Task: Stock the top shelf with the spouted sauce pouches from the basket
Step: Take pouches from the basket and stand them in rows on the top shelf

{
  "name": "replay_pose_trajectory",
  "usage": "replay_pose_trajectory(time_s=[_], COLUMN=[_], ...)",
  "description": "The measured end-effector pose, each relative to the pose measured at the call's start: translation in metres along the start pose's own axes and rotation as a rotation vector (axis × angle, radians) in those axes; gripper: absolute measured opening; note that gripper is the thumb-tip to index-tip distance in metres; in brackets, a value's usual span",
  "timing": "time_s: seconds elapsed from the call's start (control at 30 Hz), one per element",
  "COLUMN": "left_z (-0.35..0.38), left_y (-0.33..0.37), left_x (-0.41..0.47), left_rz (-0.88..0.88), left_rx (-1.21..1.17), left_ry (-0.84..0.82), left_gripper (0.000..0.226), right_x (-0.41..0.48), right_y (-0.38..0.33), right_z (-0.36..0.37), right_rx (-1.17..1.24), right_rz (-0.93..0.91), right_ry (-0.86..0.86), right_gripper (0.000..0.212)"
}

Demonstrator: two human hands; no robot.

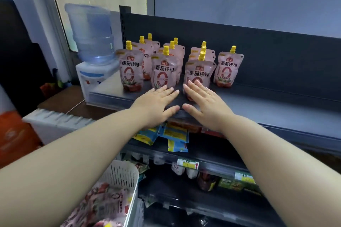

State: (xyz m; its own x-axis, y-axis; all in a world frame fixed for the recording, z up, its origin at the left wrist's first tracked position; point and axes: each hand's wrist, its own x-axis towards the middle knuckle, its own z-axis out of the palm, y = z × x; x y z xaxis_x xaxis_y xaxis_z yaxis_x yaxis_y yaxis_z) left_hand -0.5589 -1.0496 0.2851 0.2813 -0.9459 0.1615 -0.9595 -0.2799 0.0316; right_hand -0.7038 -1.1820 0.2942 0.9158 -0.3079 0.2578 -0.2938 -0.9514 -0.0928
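Both hands lay flat and empty over the near edge of the top shelf (276, 105), palms down, fingers spread. The left hand (156, 106) was just near of the second pouch column; the right hand (204, 105) partly covered the base of the third column's front pouch (200, 72), whether touching it I could not tell. Neither grip held anything. Pouches (132, 69) with yellow caps stood upright in four columns toward the shelf's left; the far-right column was a single pouch (227, 69). The basket (127, 175), near left and below, held more pouches.
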Motion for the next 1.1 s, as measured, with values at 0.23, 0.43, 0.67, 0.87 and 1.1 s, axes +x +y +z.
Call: replay_pose_trajectory(time_s=[0.23, 0.43, 0.67, 0.87, 1.1], left_z=[0.061, 0.095, 0.129, 0.151, 0.182], left_y=[0.015, 0.023, 0.021, -0.002, -0.069], left_x=[-0.077, -0.128, -0.177, -0.203, -0.237], left_rz=[-0.205, -0.351, -0.542, -0.589, -0.609], left_rx=[-0.134, -0.255, -0.331, -0.302, -0.36], left_ry=[-0.135, -0.124, -0.105, -0.131, -0.228], left_gripper=[0.06, 0.058, 0.057, 0.057, 0.058], right_x=[-0.037, -0.061, -0.079, -0.084, -0.063], right_y=[-0.027, -0.057, -0.092, -0.114, -0.151], right_z=[0.06, 0.111, 0.14, 0.172, 0.221], right_rx=[0.1, 0.207, 0.269, 0.233, 0.209], right_rz=[-0.075, -0.104, -0.146, -0.158, -0.096], right_ry=[-0.159, -0.23, -0.278, -0.367, -0.463], right_gripper=[0.063, 0.063, 0.062, 0.062, 0.064])
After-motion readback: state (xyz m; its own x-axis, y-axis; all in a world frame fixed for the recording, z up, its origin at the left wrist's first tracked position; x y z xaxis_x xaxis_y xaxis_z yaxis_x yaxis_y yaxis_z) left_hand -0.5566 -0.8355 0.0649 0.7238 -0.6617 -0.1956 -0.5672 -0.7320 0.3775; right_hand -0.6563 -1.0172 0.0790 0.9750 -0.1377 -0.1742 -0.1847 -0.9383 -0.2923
